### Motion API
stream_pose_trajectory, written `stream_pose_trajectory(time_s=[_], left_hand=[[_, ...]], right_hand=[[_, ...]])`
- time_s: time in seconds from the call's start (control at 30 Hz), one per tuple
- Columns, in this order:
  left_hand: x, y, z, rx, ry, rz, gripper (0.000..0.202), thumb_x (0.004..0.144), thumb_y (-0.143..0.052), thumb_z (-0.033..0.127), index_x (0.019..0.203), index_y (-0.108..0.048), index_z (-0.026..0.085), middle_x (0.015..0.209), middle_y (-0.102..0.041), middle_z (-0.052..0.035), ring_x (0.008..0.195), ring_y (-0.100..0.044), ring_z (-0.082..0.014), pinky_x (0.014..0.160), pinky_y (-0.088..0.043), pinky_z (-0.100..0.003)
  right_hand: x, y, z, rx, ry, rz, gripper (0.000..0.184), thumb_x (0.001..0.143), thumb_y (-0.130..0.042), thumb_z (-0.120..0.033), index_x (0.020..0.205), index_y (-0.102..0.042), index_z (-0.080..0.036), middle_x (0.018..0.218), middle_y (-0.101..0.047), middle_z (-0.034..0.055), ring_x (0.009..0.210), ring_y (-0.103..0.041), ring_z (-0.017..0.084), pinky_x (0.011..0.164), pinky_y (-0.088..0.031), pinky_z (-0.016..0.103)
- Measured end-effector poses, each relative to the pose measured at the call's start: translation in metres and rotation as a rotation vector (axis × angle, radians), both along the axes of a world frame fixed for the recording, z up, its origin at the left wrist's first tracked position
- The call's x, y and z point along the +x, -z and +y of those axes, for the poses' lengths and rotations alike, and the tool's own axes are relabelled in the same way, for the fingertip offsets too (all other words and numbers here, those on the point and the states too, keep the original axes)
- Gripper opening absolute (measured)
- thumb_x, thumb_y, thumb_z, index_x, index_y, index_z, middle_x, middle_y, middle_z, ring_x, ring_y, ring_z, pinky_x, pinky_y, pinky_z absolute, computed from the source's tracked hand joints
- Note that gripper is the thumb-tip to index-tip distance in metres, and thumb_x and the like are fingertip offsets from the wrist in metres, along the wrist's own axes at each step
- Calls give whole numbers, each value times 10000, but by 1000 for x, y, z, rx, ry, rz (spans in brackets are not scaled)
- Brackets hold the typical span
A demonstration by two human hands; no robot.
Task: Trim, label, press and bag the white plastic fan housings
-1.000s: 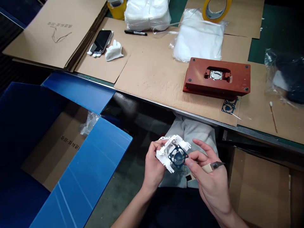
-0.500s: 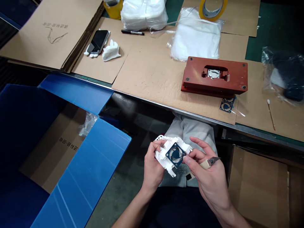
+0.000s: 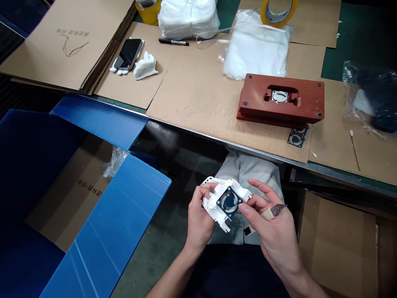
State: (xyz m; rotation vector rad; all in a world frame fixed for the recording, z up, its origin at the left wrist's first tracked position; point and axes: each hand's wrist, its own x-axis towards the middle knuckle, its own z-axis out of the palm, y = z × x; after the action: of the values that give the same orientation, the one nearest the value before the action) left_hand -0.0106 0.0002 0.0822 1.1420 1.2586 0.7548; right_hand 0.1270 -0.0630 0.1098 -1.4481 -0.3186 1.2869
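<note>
My left hand [image 3: 200,217] grips the white plastic frame [image 3: 214,205], my right hand [image 3: 274,236] pinches a cream-handled knife [image 3: 272,214]; one slip could score the dark gasket [image 3: 225,203].

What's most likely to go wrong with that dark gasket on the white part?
The craft knife sits exposed in the right hand right beside the white plastic fan frame, so a slip might cut fingers or nick the plastic. The dark gasket is touched by bare fingers while white gloves lie set aside, so skin oil could possibly mark it.
</note>
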Motion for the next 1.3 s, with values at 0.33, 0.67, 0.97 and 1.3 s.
stream_pose_trajectory(time_s=[0.33, 0.67, 0.97, 1.3], left_hand=[[1, -2, 0, -12, -16, 5, 298, 767, -736, 197, 774, -441, 234, 1052, -673, -39, 1026, -620, -234, 861, -457, -321], [1, -3, -2, 12, -7, 40, 299, 769, -720, 169, 773, -429, 237, 1060, -681, -36, 1044, -627, -240, 866, -455, -320], [-1, -4, -3, 38, 12, 46, 324, 776, -731, 150, 778, -419, 238, 1083, -673, -29, 1064, -635, -234, 865, -461, -315], [-1, 0, -4, 49, -2, 74, 301, 795, -725, 172, 791, -430, 231, 1055, -678, -15, 1014, -639, -203, 833, -468, -286]], right_hand=[[3, -2, 2, -24, -29, -61, 484, 837, -767, -326, 1292, -616, -257, 892, -694, 19, 706, -619, 139, 742, -551, 293], [2, -5, 3, -45, -34, -59, 502, 823, -775, -333, 1293, -621, -247, 871, -687, 25, 721, -620, 156, 757, -564, 323], [1, -6, 5, -39, -38, -66, 483, 831, -771, -314, 1281, -613, -240, 804, -657, -5, 734, -624, 144, 755, -565, 288], [3, -3, -3, 68, -13, -311, 374, 917, -689, -274, 1280, -602, -301, 640, -503, -81, 556, -483, 57, 571, -456, 156]])
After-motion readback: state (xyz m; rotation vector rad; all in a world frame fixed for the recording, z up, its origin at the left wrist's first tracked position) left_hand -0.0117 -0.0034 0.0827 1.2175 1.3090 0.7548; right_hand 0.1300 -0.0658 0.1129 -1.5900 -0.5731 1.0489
